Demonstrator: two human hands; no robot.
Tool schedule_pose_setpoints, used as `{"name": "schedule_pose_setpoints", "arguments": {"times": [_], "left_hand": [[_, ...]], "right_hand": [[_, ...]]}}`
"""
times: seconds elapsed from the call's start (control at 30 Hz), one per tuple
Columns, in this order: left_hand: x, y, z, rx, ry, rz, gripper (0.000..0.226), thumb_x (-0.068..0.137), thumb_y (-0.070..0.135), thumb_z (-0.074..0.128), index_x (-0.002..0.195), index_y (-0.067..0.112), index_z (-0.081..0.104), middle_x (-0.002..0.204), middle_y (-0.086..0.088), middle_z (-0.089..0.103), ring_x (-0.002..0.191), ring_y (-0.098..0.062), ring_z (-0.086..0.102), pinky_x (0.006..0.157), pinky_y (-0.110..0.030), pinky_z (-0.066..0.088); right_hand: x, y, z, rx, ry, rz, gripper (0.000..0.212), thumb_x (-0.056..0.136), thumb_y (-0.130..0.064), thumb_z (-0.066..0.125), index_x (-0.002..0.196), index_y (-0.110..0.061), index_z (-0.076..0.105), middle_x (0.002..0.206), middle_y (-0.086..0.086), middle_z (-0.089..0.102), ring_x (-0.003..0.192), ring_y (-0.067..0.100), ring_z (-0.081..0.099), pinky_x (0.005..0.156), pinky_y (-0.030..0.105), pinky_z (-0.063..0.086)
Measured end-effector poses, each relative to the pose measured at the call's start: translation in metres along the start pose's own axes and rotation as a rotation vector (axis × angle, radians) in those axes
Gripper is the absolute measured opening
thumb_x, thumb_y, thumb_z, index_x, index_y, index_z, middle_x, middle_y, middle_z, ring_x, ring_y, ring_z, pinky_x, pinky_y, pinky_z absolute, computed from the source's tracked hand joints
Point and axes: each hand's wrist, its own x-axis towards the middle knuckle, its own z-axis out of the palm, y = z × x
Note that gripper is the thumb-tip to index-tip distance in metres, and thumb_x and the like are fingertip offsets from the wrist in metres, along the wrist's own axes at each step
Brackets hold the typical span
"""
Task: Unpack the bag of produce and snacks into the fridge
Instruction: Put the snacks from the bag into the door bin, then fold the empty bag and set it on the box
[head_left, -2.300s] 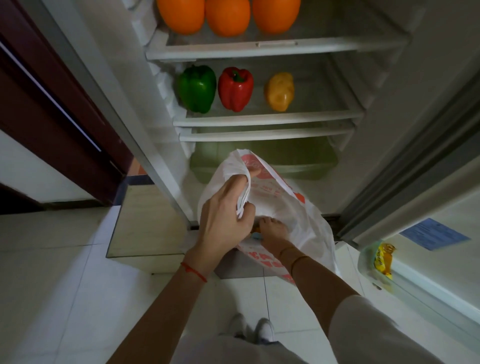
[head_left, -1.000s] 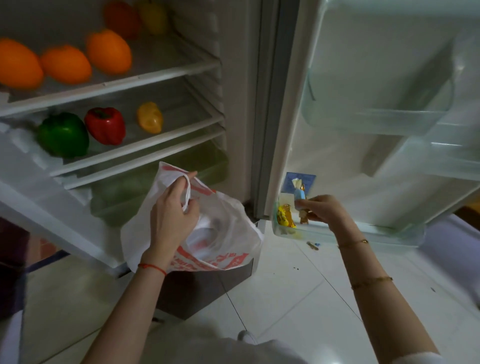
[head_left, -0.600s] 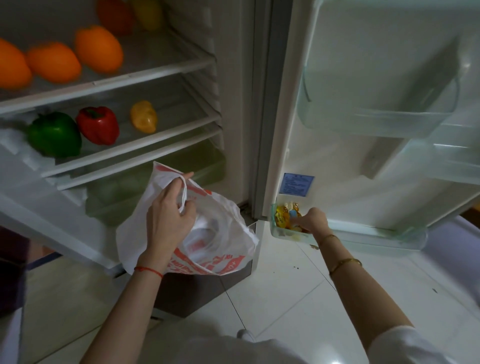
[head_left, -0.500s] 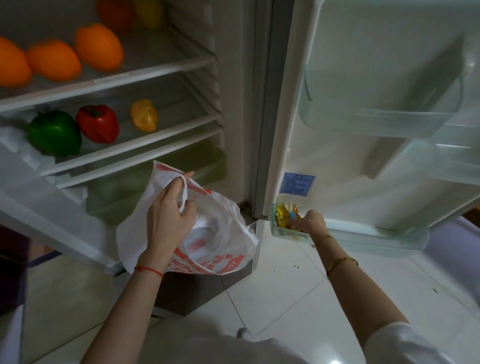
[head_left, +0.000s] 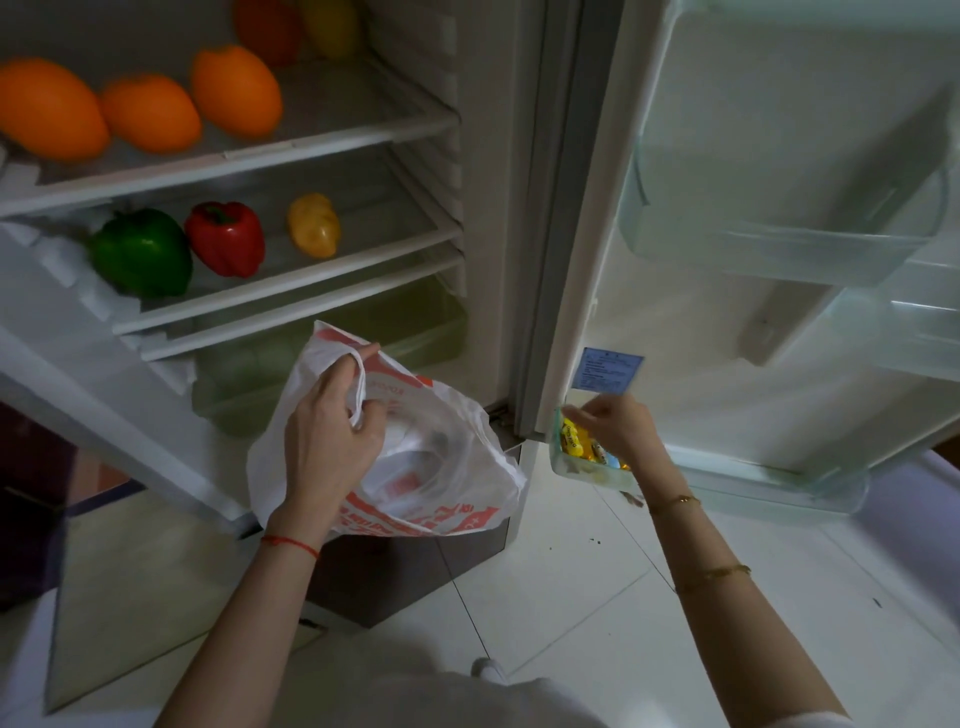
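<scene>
Right hand (head_left: 615, 428) lifted clear of crinkly snack wrappers (head_left: 582, 441), grip loosely curled, empty.

The fridge (head_left: 498, 218) stands open, with its door (head_left: 779, 312) swung out to the right. Three fruits (head_left: 150, 111) are set in a row on the upper shelf (head_left: 332, 140). Three peppers (head_left: 218, 244) are lined up on the shelf below (head_left: 363, 265). A drawer (head_left: 415, 332) is located beneath that shelf. The bag (head_left: 436, 467) is held by the left hand (head_left: 327, 441) before the drawer. Snack packets (head_left: 587, 447) lie in the lowest door bin (head_left: 727, 488), at its left end, beneath the right hand (head_left: 618, 426). A label (head_left: 605, 369) is fixed to the door just above the right hand.
</scene>
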Motion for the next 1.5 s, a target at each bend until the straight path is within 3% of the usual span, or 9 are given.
{"name": "schedule_pose_setpoints", "arguments": {"times": [0.13,0.27,0.47,0.77,0.9,1.13,1.33,1.43,1.5], "left_hand": [[-0.004,-0.009,-0.007,0.009,0.007,-0.04,0.014,0.086,0.012,0.06,0.086,0.019,0.047,0.067,0.001,0.051,0.052,-0.018,0.048,0.046,-0.033,0.039],[-0.008,-0.014,-0.017,0.048,0.045,-0.065,0.019,0.089,0.017,0.06,0.079,0.02,0.044,0.059,0.008,0.043,0.046,-0.01,0.044,0.045,-0.023,0.027],[-0.019,-0.023,-0.038,0.093,0.113,-0.108,0.016,0.091,0.028,0.064,0.08,0.017,0.061,0.045,0.001,0.051,0.041,-0.02,0.048,0.045,-0.027,0.039],[-0.046,-0.018,-0.099,0.195,0.335,-0.196,0.023,0.093,0.028,0.064,0.076,0.012,0.065,0.043,0.009,0.039,0.042,-0.018,0.042,0.047,-0.028,0.035],[-0.072,-0.013,-0.123,0.256,0.376,-0.321,0.022,0.096,0.034,0.057,0.085,0.018,0.066,0.059,0.0,0.063,0.057,-0.02,0.055,0.058,-0.034,0.045],[-0.131,-0.033,-0.152,0.29,0.531,-0.476,0.023,0.094,0.038,0.056,0.089,0.019,0.068,0.062,-0.002,0.063,0.065,-0.028,0.065,0.065,-0.042,0.053],[-0.176,-0.061,-0.175,0.386,0.576,-0.676,0.024,0.094,0.036,0.06,0.084,0.014,0.065,0.061,-0.002,0.061,0.056,-0.019,0.05,0.053,-0.029,0.033],[-0.195,-0.086,-0.183,0.329,0.579,-0.732,0.023,0.094,0.032,0.063,0.087,0.011,0.066,0.066,-0.006,0.066,0.056,-0.023,0.059,0.054,-0.03,0.047],[-0.207,-0.104,-0.189,0.323,0.557,-0.751,0.025,0.094,0.032,0.063,0.089,0.008,0.066,0.068,-0.01,0.068,0.054,-0.027,0.062,0.054,-0.041,0.055]], "right_hand": [[-0.043,-0.052,-0.004,0.217,-0.223,-0.199,0.038,0.075,-0.059,0.071,0.084,-0.023,0.072,0.085,-0.006,0.073,0.08,0.01,0.068,0.076,0.029,0.056],[-0.06,-0.087,0.014,-0.023,-0.356,-0.296,0.044,0.076,-0.051,0.075,0.102,-0.016,0.07,0.095,-0.004,0.07,0.085,0.013,0.065,0.079,0.025,0.054],[-0.052,-0.097,0.038,-0.092,-0.243,-0.288,0.018,0.085,-0.024,0.067,0.079,-0.007,0.066,0.075,0.004,0.063,0.07,0.021,0.061,0.062,0.026,0.046],[-0.073,-0.154,-0.003,-0.063,-0.099,-0.594,0.036,0.085,-0.022,0.064,0.057,-0.016,0.043,0.059,0.003,0.048,0.054,0.016,0.039,0.057,0.029,0.033],[-0.081,-0.18,0.002,-0.044,-0.209,-0.696,0.03,0.087,-0.024,0.064,0.061,-0.015,0.052,0.058,-0.007,0.05,0.052,0.005,0.042,0.052,0.017,0.034],[-0.102,-0.218,0.045,-0.105,-0.388,-0.85,0.028,0.088,-0.025,0.066,0.063,-0.021,0.055,0.06,-0.008,0.052,0.055,0.004,0.045,0.05,0.016,0.033],[-0.129,-0.25,0.099,-0.08,-0.578,-0.885,0.025,0.089,-0.027,0.064,0.071,-0.009,0.064,0.064,-0.002,0.057,0.061,0.011,0.05,0.057,0.021,0.039],[-0.138,-0.268,0.137,-0.1,-0.653,-0.852,0.028,0.091,-0.027,0.062,0.08,-0.003,0.069,0.07,0.003,0.062,0.065,0.016,0.055,0.063,0.028,0.046],[-0.144,-0.281,0.166,-0.138,-0.686,-0.827,0.028,0.091,-0.029,0.062,0.082,-0.003,0.069,0.071,0.003,0.064,0.064,0.015,0.058,0.059,0.02,0.046]]}}
